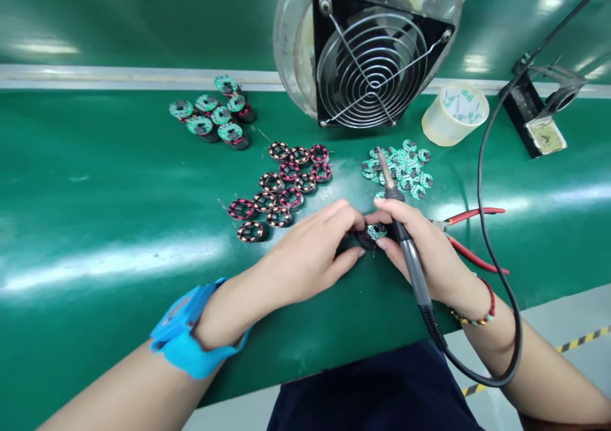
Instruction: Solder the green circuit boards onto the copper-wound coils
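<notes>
Your left hand (310,253) and right hand (420,246) pinch a small, likely light, fragile coil board (375,232); soldering iron (405,240) tucked in your right; hold the rim.

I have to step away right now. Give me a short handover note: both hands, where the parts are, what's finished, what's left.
Left hand: fingers pinch a small coil part with a green board on the mat.
Right hand: steadies the same part, with the soldering iron tucked in it, tip pointing away.
Done: seven boarded coils sit far left.
Left: bare coils at centre, loose green boards by the fan.
Red pliers lie at right.
</notes>
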{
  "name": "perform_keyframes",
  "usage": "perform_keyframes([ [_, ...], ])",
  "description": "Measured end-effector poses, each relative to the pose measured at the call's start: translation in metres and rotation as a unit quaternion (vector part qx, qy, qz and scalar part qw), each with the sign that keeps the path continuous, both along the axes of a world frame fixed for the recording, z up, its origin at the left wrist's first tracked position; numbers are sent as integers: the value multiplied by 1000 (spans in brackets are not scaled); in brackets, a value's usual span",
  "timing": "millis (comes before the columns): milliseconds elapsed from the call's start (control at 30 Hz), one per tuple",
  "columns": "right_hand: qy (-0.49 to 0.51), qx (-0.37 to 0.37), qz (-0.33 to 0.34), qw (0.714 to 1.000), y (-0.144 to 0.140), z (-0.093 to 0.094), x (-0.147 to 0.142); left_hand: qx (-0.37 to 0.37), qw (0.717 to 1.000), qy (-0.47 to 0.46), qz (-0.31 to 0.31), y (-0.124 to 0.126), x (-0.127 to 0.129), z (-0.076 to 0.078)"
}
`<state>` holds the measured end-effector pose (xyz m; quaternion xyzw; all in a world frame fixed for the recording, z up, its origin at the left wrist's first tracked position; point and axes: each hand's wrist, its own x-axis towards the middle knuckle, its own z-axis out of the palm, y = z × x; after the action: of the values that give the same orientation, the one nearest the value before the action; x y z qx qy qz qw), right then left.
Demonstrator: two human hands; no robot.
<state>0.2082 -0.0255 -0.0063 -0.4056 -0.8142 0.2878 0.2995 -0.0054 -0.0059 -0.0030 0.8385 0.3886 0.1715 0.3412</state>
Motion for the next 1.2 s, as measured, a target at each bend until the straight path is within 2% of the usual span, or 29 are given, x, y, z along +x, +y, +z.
perform_keyframes([
  [67, 0, -12, 16, 1000, 0, -1, 2, 2, 1000, 19, 20, -3, 1, 1],
  [200, -16, -13, 28, 999, 2, -1, 4, -27, 999, 42, 12, -6, 5, 5],
  [300, -41, -4, 30, 999, 4, 0, 2, -60, 998, 11, 25, -5, 5, 8],
  [467, -94, 37, 14, 995, 2, -1, -5, -102, 989, -53, 89, -3, 5, 8],
  [700, -84, 46, -33, 995, -4, -3, -11, -155, 967, -123, 160, -4, 16, 3],
  [933, -50, 65, -11, 997, -7, 3, -6, -157, 966, -122, 164, -3, 19, 7],
  [1067, -61, 87, -29, 994, -9, 1, -3, -171, 964, -110, 169, -3, 17, 7],
  [1200, -27, 92, -37, 995, -9, 5, -3, -159, 967, -98, 171, -4, 17, 6],
])
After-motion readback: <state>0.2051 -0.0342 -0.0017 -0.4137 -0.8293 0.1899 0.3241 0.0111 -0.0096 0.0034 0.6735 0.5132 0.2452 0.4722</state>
